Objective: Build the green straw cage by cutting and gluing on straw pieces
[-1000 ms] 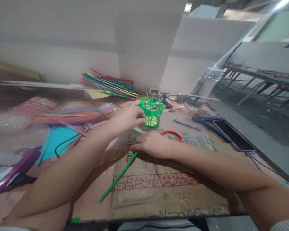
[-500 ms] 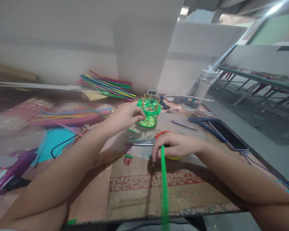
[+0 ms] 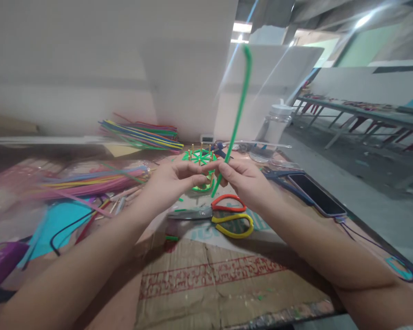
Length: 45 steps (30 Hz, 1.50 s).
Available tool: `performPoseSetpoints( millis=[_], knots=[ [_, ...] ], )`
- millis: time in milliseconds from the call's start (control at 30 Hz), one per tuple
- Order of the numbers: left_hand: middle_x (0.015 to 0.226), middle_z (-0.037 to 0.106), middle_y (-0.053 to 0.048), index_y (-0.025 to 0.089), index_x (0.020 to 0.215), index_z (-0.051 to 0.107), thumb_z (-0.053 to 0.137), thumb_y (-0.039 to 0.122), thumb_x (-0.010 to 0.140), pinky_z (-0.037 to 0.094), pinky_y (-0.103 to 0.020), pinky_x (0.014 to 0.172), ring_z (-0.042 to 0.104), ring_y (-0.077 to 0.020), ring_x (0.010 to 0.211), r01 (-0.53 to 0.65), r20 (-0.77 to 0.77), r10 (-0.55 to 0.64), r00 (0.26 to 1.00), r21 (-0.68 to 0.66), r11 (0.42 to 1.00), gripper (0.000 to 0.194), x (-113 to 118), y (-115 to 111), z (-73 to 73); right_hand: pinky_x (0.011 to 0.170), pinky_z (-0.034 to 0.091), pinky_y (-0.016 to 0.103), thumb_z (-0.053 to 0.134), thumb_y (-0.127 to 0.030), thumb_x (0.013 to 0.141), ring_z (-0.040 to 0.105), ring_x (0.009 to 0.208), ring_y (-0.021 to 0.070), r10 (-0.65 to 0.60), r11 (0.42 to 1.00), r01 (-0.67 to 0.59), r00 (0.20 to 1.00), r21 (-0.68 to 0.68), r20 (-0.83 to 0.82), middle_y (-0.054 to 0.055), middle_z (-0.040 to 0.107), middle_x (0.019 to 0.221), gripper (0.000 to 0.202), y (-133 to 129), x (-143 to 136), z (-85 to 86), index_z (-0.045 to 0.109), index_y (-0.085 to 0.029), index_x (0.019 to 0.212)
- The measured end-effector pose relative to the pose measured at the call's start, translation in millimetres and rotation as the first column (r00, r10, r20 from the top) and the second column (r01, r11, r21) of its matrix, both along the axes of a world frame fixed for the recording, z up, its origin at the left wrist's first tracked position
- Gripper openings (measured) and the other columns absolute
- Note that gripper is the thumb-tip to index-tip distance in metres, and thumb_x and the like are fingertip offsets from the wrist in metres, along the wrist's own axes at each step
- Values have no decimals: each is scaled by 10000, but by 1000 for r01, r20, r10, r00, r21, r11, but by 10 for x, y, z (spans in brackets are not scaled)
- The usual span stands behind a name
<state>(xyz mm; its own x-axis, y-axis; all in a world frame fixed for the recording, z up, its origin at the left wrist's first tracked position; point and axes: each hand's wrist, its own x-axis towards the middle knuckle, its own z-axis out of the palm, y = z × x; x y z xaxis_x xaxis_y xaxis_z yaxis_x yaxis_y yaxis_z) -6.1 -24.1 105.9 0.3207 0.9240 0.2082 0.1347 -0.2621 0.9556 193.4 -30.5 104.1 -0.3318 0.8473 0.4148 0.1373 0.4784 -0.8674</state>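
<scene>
My right hand [image 3: 242, 176] pinches a long green pipe cleaner [image 3: 240, 107] near its lower end; the rest rises upright with a bent tip. My left hand [image 3: 179, 181] has thumb and fingers drawn together, its fingertips meeting those of my right hand. Anything between the left fingers is hidden. Just behind both hands stands a round green frame [image 3: 199, 156] with several thin wooden posts, its lower ring partly covered by the fingers. Below the hands lie scissors [image 3: 232, 223] with one red and one yellow handle, blades pointing left. A short green piece [image 3: 172, 238] lies near them.
Bundled coloured pipe cleaners [image 3: 144, 134] lie at the back, with more in plastic at left. A purple glue gun [image 3: 5, 261] rests far left. On the right are a phone [image 3: 316, 195], dark-blue-handled pliers [image 3: 289, 185] and a clear bottle [image 3: 277, 121]. Cardboard [image 3: 206, 284] covers the front.
My right hand has risen off the scissors towards my left hand, and the pipe cleaner has swung from hanging down to upright. The scissors' handles are now uncovered.
</scene>
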Motion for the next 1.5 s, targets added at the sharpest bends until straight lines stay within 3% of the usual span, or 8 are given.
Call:
performPoseSetpoints(
  millis=[200,367,633,767,867,1133,1300,1500],
  knots=[
    [907,774,-14,198,920,765,755,307,782,538,-257,749,689,-146,800,87,-48,-85,995,48,995,176,69,10,-154,656,425,275,531,-489,974,511,680,136,-91,993,82,989,82,114,13,607,721,394,-68,41,28,775,-179,970],
    [888,755,-7,184,909,717,752,274,796,540,-235,705,695,-134,777,133,-8,-133,991,39,990,149,101,-31,-182,677,454,267,520,-349,970,548,706,139,-126,990,114,981,87,145,-3,570,660,293,-95,47,14,759,-184,928],
    [751,722,13,205,1280,562,745,267,797,509,-245,639,705,-159,744,94,-13,-94,995,-3,996,520,102,-40,-171,650,491,277,711,-320,814,576,674,122,-29,997,26,999,-74,-36,-2,647,796,191,1,3,-97,633,-179,914],
    [760,716,13,222,1318,540,740,287,821,481,-227,611,684,-143,720,90,3,-90,996,31,995,539,95,-60,-170,647,480,284,697,-343,824,597,711,145,-10,995,18,996,-95,90,21,664,794,188,-11,10,-92,654,-164,863],
    [783,720,5,213,1311,566,744,294,830,493,-229,632,685,-144,741,101,-18,-100,995,54,993,519,82,-64,-172,609,452,274,683,-367,835,569,684,141,-22,996,36,988,-87,154,17,647,764,217,-42,6,-88,665,-151,845],
    [1079,752,-68,188,1276,655,620,368,924,548,-285,802,700,-182,930,126,-69,-118,991,140,982,397,35,-44,-93,572,461,252,679,-378,858,556,593,108,-42,994,42,999,-105,4,-22,611,655,224,-55,31,-24,624,-165,817],
    [946,785,-15,231,988,787,660,363,885,536,-295,819,699,-187,868,183,-289,-111,951,235,955,210,-18,-66,-26,588,480,251,698,-366,853,566,576,100,-54,992,44,995,-122,-81,-43,591,616,215,-58,61,-8,612,-170,828],
    [878,785,6,251,895,801,702,341,850,520,-281,780,689,-180,802,115,-343,16,939,359,926,141,0,-105,-20,600,508,253,693,-363,863,599,605,104,-21,990,12,997,-139,-68,-21,633,660,219,-77,38,-22,617,-165,812]
  ],
)
